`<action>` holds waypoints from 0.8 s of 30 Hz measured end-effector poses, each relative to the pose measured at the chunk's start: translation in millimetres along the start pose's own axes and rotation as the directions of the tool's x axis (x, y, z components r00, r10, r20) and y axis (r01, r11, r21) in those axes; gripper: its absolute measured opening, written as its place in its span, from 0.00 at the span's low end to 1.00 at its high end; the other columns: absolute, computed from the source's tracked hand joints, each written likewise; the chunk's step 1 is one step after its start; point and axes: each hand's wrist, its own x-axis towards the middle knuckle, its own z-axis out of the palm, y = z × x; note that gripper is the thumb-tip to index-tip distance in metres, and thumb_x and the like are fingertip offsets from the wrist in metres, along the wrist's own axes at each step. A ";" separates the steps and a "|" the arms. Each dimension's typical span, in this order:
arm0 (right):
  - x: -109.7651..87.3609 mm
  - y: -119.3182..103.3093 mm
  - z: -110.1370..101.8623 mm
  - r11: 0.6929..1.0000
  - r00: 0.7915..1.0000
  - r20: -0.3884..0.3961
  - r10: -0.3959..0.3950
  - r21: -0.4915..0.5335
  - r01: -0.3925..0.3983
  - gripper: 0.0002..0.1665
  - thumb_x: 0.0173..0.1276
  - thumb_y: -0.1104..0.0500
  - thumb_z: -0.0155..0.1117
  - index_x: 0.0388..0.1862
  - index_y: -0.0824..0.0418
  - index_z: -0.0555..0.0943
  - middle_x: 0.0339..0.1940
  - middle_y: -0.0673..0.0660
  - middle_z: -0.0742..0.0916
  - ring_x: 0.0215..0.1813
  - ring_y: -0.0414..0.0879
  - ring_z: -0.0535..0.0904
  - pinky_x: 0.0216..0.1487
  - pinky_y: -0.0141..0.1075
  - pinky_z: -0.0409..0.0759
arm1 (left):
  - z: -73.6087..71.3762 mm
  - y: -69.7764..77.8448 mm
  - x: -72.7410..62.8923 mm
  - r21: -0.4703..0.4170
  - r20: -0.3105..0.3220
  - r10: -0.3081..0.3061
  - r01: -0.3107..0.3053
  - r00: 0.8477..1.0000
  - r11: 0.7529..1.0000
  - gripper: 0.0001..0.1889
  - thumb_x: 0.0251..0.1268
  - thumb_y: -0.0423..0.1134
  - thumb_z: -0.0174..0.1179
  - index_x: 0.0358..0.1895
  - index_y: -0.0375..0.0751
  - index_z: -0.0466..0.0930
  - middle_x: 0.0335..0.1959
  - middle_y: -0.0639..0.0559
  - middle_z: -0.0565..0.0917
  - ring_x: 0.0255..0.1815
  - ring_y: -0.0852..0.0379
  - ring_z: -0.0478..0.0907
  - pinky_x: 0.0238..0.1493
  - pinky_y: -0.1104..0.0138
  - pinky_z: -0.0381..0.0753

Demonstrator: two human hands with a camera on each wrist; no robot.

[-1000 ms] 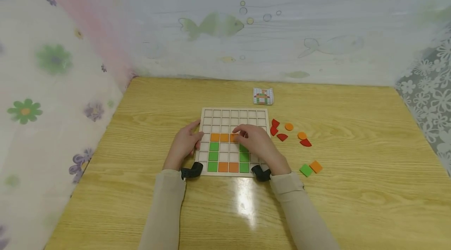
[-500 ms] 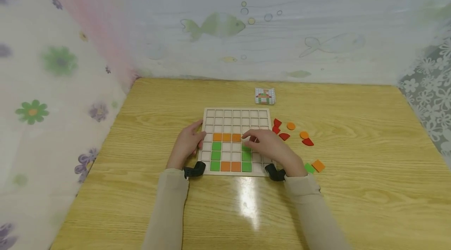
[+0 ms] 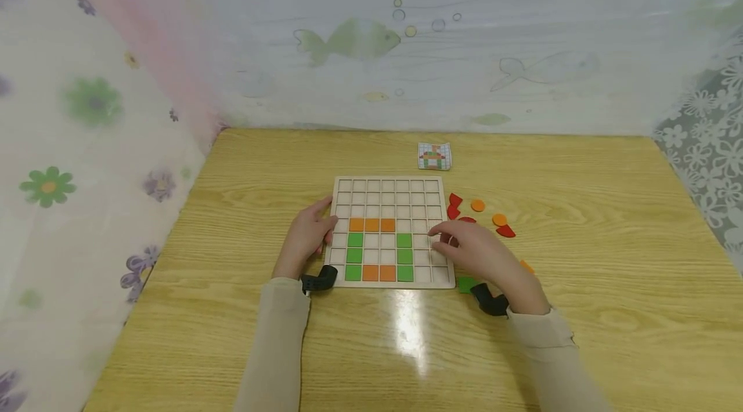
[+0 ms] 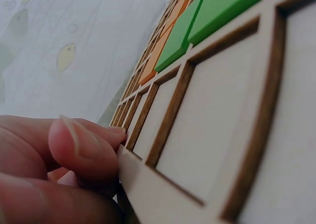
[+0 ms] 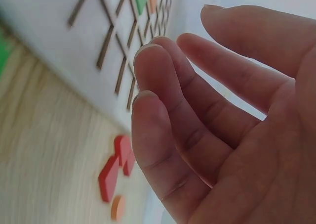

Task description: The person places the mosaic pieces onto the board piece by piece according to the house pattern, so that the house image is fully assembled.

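A pale wooden grid board (image 3: 418,193) lies on the table. Three orange square tiles (image 3: 372,225) sit in one row of it. Green square tiles (image 3: 355,256) form two columns below, with two orange-red tiles (image 3: 379,273) between their lower ends. My left hand (image 3: 304,238) rests against the board's left edge; the left wrist view shows the thumb (image 4: 81,147) touching that edge. Over the board's right edge hovers my right hand (image 3: 484,254), its fingers loosely bent. In the right wrist view nothing lies between its fingers (image 5: 158,80) and thumb.
Right of the board lie several red curved-edge pieces (image 3: 455,200) and two orange discs (image 3: 478,206). A green tile (image 3: 466,285) and a mostly hidden orange tile (image 3: 527,266) lie by the right wrist. Behind the board is a pattern card (image 3: 435,156); a patterned wall covering (image 3: 348,89) stands beyond.
My right hand has left the third orange tile in the row and moved right, to the board's right edge. My left hand stays at the left edge.
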 end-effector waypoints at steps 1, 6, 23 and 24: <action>-3.3 1.7 -0.4 1.000 1.000 0.000 0.001 -0.002 -0.001 0.14 0.63 0.53 0.58 0.46 0.56 0.79 0.28 0.45 0.78 0.30 0.40 0.72 0.33 0.33 0.72 | 0.1 -0.3 -0.1 0.001 -0.001 0.000 0.000 1.000 1.000 0.26 0.64 0.46 0.51 0.65 0.62 0.59 0.12 0.46 0.73 0.04 0.58 0.60 0.05 0.69 0.62; -20.5 11.1 -1.5 1.000 1.000 -0.003 0.013 -0.018 -0.013 0.14 0.63 0.54 0.58 0.46 0.57 0.79 0.27 0.44 0.78 0.29 0.39 0.71 0.32 0.33 0.72 | 0.5 -1.3 0.5 -0.006 -0.003 -0.006 0.006 1.000 1.000 0.26 0.64 0.46 0.51 0.65 0.64 0.59 0.12 0.47 0.73 0.04 0.58 0.59 0.05 0.68 0.62; -67.5 32.3 2.6 0.993 0.997 -0.018 0.078 -0.083 -0.079 0.13 0.60 0.51 0.61 0.41 0.56 0.80 0.25 0.42 0.75 0.28 0.37 0.68 0.31 0.32 0.70 | 0.3 -0.3 -0.4 -0.010 0.002 0.002 -0.002 1.000 1.000 0.26 0.64 0.45 0.51 0.65 0.62 0.59 0.12 0.47 0.73 0.04 0.58 0.59 0.06 0.68 0.63; -68.6 33.3 3.6 0.993 0.996 -0.015 0.089 -0.073 -0.090 0.13 0.60 0.51 0.62 0.41 0.56 0.80 0.26 0.42 0.75 0.28 0.37 0.69 0.31 0.32 0.70 | 0.7 -0.7 -0.3 -0.007 0.003 0.003 -0.002 1.000 1.000 0.26 0.64 0.45 0.51 0.65 0.62 0.59 0.12 0.47 0.73 0.04 0.58 0.59 0.06 0.68 0.62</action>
